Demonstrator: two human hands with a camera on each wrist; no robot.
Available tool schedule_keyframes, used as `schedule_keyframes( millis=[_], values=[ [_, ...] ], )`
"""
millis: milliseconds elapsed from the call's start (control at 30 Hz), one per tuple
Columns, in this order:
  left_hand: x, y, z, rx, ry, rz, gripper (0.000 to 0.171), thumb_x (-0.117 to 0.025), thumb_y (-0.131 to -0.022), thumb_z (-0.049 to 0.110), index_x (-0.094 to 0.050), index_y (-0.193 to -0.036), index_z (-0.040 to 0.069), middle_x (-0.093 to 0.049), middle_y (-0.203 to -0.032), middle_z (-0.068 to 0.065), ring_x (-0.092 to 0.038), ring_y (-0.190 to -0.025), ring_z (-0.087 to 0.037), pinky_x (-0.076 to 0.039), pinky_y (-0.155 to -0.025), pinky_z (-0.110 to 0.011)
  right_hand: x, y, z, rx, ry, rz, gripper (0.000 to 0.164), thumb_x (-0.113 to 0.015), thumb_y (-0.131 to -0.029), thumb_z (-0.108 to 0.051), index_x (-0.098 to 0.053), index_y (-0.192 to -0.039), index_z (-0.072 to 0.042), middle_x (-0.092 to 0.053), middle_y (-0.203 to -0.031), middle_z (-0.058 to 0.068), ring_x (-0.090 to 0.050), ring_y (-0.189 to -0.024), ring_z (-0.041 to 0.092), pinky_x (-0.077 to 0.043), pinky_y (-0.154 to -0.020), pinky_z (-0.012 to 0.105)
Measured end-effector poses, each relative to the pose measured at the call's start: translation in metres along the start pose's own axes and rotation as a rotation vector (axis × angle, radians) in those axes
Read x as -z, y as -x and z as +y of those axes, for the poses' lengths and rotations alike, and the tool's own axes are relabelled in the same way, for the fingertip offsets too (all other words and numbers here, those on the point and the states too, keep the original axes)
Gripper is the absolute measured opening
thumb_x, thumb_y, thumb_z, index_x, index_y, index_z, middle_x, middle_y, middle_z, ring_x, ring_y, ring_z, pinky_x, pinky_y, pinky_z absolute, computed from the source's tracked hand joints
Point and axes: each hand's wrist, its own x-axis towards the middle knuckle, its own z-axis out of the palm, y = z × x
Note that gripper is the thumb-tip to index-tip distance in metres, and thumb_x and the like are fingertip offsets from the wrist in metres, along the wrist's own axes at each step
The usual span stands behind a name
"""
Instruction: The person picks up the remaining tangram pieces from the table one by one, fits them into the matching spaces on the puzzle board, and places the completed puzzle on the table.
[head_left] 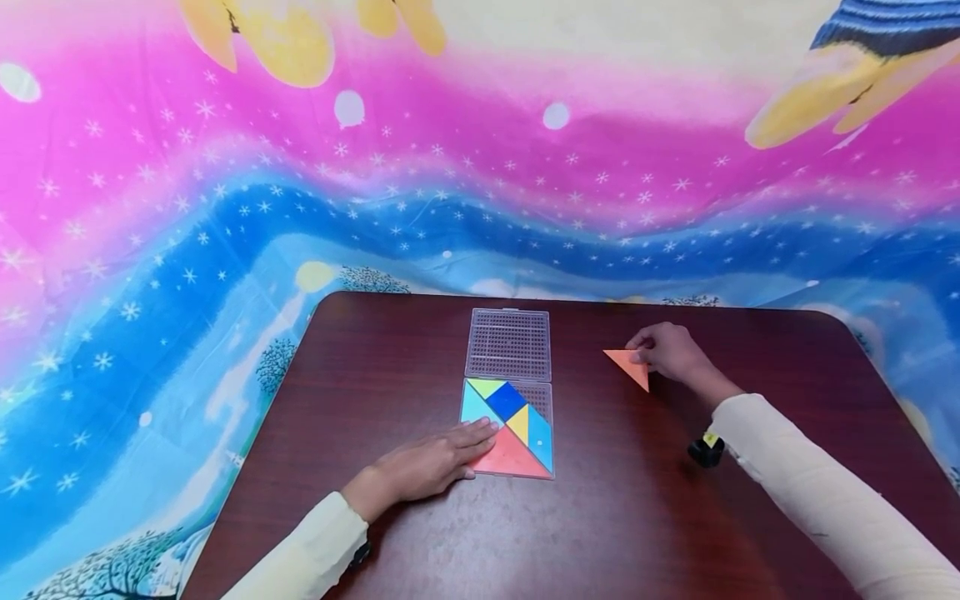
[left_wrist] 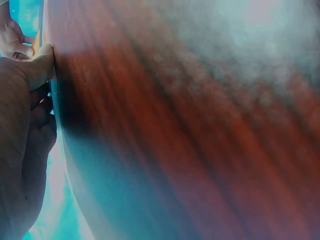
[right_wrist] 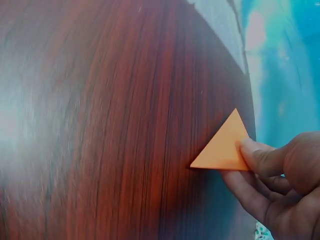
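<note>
An orange triangular tangram piece point(head_left: 631, 365) is pinched between the thumb and fingers of my right hand point(head_left: 672, 353), over the table's right half. The right wrist view shows the same orange triangle point(right_wrist: 223, 145) at the fingertips. My left hand point(head_left: 435, 458) lies with extended fingers on a square tangram tray point(head_left: 542, 394), touching the big red triangle point(head_left: 512, 457). Also in the tray are a blue square point(head_left: 507, 402), a yellow triangle point(head_left: 519, 426), a light-blue piece point(head_left: 539, 440), a cyan triangle point(head_left: 477, 405) and a green triangle point(head_left: 487, 387). Bare grid shows at its upper right corner.
The clear gridded lid point(head_left: 509, 344) lies flipped back beyond the tray. A dark wooden table point(head_left: 360, 375) with rounded far corners carries everything. Behind it hangs a pink and blue patterned cloth point(head_left: 480, 167). A black wrist device point(head_left: 706, 451) sits under the right sleeve.
</note>
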Motion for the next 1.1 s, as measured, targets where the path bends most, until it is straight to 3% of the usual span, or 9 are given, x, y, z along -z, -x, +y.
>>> schedule_keyframes(
  millis=[100,267,433,700,1100],
  values=[
    [0.000,0.000,0.001,-0.002,0.000,0.006,0.055,-0.047,-0.110,0.030,-0.035,-0.160,0.012,-0.026,-0.171,-0.002,-0.024,-0.159,-0.020,-0.031,-0.126,-0.037,-0.001,0.001,-0.004,-0.016,-0.096,-0.018,0.025,-0.067,-0.098,-0.004,-0.070,-0.120,0.008,-0.070,-0.109,0.023,-0.076,-0.097,0.028,-0.065,-0.081,0.042],
    [0.001,0.000,0.001,-0.005,0.001,0.007,0.055,-0.047,-0.110,0.030,-0.035,-0.160,0.011,-0.027,-0.170,-0.003,-0.024,-0.158,-0.020,-0.032,-0.126,-0.038,-0.005,0.001,-0.013,-0.042,-0.212,-0.052,0.027,-0.067,-0.099,-0.007,-0.066,-0.122,0.008,-0.067,-0.108,0.017,-0.073,-0.094,0.018,-0.064,-0.087,0.043],
    [0.002,0.000,0.001,-0.006,0.002,0.005,0.055,-0.048,-0.110,0.030,-0.036,-0.160,0.011,-0.028,-0.170,-0.003,-0.025,-0.158,-0.020,-0.032,-0.126,-0.038,-0.007,0.001,-0.025,-0.044,-0.254,-0.075,0.029,-0.066,-0.100,-0.008,-0.064,-0.124,0.008,-0.066,-0.107,0.014,-0.070,-0.092,0.015,-0.063,-0.089,0.043],
    [0.004,-0.004,0.003,0.068,0.161,0.000,0.054,-0.053,-0.108,0.027,-0.039,-0.158,0.013,-0.030,-0.169,-0.001,-0.026,-0.158,-0.019,-0.032,-0.126,-0.040,-0.008,0.001,-0.046,-0.091,-0.345,-0.079,0.036,-0.065,-0.101,-0.010,-0.059,-0.131,0.009,-0.063,-0.116,0.015,-0.069,-0.093,0.012,-0.059,-0.098,0.045],
    [0.004,-0.004,0.001,0.073,0.189,-0.008,0.055,-0.053,-0.108,0.029,-0.038,-0.159,0.015,-0.028,-0.170,0.002,-0.024,-0.158,-0.018,-0.031,-0.126,-0.039,-0.005,-0.004,-0.070,-0.106,-0.391,-0.073,0.039,-0.064,-0.102,-0.012,-0.057,-0.135,0.007,-0.061,-0.127,0.019,-0.069,-0.103,0.016,-0.055,-0.105,0.048]
  ],
)
